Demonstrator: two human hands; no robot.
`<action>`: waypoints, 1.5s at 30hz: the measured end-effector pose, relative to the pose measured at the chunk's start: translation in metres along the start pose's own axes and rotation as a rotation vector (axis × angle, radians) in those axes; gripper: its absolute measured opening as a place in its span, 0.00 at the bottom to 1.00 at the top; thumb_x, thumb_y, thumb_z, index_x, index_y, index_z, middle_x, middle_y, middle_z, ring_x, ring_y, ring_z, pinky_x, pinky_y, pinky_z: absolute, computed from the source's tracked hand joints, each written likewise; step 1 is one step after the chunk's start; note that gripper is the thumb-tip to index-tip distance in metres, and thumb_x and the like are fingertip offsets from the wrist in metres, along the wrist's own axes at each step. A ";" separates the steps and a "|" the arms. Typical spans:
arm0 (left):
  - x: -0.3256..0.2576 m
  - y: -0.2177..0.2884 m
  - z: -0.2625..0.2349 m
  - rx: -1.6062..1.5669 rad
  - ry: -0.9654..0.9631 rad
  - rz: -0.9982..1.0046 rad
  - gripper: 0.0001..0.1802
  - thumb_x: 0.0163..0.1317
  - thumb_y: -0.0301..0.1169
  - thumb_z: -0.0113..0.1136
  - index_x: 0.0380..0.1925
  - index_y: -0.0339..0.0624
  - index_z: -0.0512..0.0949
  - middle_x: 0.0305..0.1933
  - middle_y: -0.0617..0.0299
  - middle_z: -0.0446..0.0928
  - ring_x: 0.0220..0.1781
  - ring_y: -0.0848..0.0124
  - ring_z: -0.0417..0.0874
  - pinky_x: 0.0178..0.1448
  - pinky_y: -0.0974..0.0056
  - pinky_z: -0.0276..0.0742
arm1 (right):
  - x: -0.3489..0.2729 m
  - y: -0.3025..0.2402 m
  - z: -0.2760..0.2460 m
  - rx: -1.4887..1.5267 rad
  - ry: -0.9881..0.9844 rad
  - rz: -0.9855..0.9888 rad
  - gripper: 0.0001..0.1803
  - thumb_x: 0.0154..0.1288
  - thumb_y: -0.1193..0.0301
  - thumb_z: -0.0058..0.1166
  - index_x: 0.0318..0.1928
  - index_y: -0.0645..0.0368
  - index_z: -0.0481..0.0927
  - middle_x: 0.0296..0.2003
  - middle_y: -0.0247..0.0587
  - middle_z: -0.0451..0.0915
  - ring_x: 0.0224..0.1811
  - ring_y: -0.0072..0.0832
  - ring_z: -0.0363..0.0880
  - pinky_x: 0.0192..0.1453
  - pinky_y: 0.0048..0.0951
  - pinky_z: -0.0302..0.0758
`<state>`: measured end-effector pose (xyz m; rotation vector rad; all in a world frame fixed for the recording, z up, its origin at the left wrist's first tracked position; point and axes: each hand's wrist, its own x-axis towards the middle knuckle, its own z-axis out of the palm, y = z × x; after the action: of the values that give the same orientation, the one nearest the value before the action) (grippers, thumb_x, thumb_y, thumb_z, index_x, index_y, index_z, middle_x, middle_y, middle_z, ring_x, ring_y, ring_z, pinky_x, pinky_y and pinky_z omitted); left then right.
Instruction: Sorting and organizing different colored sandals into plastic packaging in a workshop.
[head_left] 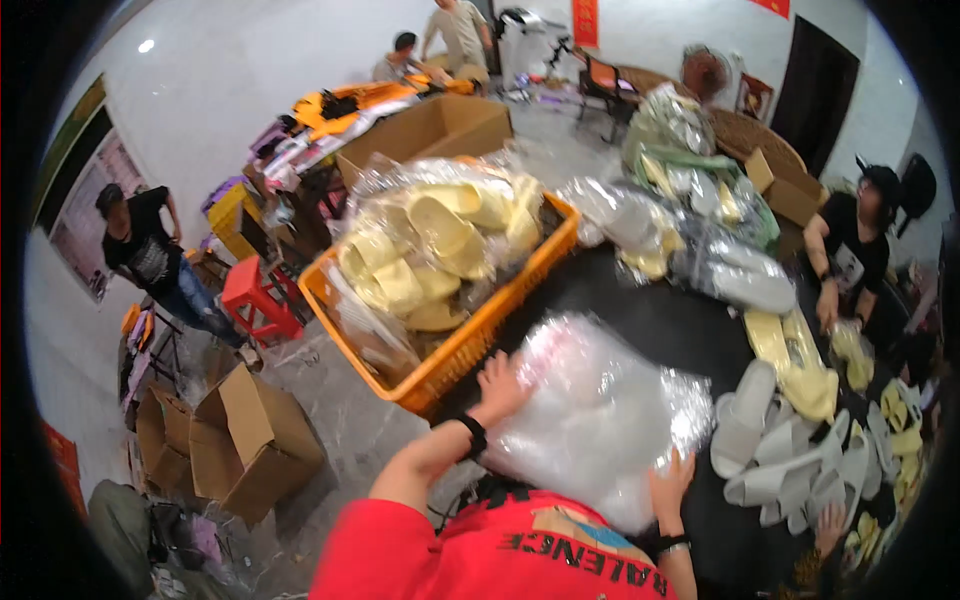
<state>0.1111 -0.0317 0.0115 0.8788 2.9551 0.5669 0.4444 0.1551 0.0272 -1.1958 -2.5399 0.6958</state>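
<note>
A stack of clear plastic bags (595,420) lies on the black tabletop (645,305) right in front of me. Against its left edge rests my left hand (503,387), fingers spread. My right hand (671,490) touches the near right edge of the stack with its fingers stretched out. Just beyond my left hand stands an orange plastic crate (465,362), heaped with pale yellow slippers (450,235) in clear bags. Loose grey slippers (790,465) are spread to the right of my right hand, beside yellow ones (805,375).
Bagged grey slippers (735,275) lie farther back on the table. At the right a person (850,240) handles a bagged yellow pair; another hand (829,528) reaches in below. Cardboard boxes (255,445) and a red stool (258,300) stand left, near a standing person (145,250).
</note>
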 end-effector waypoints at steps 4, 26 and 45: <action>0.004 -0.032 -0.018 -0.174 -0.288 -0.154 0.48 0.48 0.56 0.55 0.64 0.49 0.45 0.63 0.44 0.53 0.63 0.46 0.54 0.59 0.39 0.51 | 0.004 0.006 0.017 0.213 -0.009 0.048 0.38 0.50 0.64 0.57 0.61 0.62 0.58 0.63 0.65 0.44 0.67 0.52 0.42 0.67 0.43 0.45; 0.020 -0.009 -0.005 -0.436 -0.549 -0.094 0.51 0.40 0.44 0.64 0.61 0.34 0.49 0.57 0.34 0.59 0.58 0.43 0.63 0.61 0.53 0.61 | 0.002 0.000 0.023 0.226 0.028 0.328 0.35 0.47 0.66 0.56 0.58 0.60 0.61 0.57 0.56 0.58 0.59 0.47 0.56 0.62 0.41 0.57; 0.119 0.174 0.037 0.013 -0.354 0.931 0.45 0.33 0.54 0.67 0.55 0.53 0.64 0.48 0.60 0.69 0.56 0.62 0.63 0.53 0.53 0.53 | 0.011 0.005 0.007 0.173 -0.086 0.227 0.36 0.54 0.55 0.55 0.59 0.63 0.61 0.57 0.61 0.60 0.59 0.52 0.57 0.63 0.42 0.55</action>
<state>0.1064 0.1789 0.0480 2.0864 2.1038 0.3199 0.4373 0.1639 0.0186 -1.4333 -2.3737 1.0161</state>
